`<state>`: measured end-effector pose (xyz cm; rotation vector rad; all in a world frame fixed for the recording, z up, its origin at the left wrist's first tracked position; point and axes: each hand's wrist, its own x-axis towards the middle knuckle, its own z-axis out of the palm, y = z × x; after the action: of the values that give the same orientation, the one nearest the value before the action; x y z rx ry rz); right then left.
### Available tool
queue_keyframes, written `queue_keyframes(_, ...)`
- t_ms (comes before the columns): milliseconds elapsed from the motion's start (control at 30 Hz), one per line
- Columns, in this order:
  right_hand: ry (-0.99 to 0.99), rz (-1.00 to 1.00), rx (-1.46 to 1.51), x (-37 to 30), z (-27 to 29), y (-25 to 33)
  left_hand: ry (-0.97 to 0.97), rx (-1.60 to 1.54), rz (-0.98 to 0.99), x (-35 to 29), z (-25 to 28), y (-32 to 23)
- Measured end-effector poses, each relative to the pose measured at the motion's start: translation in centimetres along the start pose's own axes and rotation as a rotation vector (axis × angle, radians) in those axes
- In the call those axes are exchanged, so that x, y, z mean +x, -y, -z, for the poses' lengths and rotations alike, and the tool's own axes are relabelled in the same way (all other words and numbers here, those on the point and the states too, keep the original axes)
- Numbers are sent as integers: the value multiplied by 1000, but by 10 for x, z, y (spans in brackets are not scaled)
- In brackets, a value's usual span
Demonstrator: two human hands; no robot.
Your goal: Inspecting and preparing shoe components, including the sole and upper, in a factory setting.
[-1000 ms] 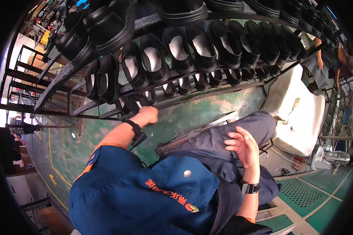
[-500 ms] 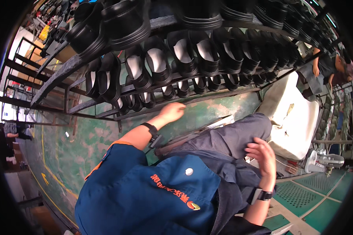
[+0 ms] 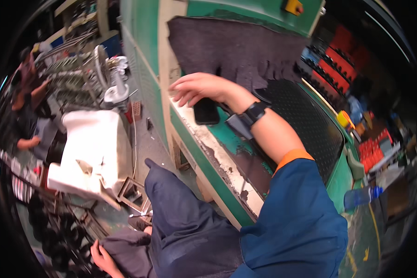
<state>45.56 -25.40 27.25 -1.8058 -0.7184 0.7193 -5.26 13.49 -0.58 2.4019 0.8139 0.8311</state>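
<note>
My right hand (image 3: pixel 201 89) reaches over the pale ledge (image 3: pixel 204 132) of a green machine, its fingers stretched and slightly apart, holding nothing. Just below it on the ledge lies a flat black rectangular object (image 3: pixel 206 112), much like a phone. A dark band with a small device (image 3: pixel 245 121) is on my right wrist. Beyond the hand, a dark cut-strip curtain (image 3: pixel 236 48) hangs over a black studded belt (image 3: pixel 306 120). Down at the lower left, my left hand (image 3: pixel 103 260) rests beside my leg, fingers loosely bent and apart, with nothing visible in it.
A bulky white block-like thing (image 3: pixel 92 148) stands at the left, near a white fan (image 3: pixel 118 92). A person (image 3: pixel 28 116) is beyond it. Black shoes (image 3: pixel 55 227) fill the lower left. A clear bottle (image 3: pixel 356 198) with a blue cap lies beside the machine at right.
My view has swung right, away from the shoe rack to the green machine. My right hand has gone out over its ledge; my left hand is now low by my leg.
</note>
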Motion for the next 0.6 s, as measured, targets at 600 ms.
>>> queue_keyframes(600,-774,-48,-636,-102,219,-176,-7,77,20,29,-34,-45)
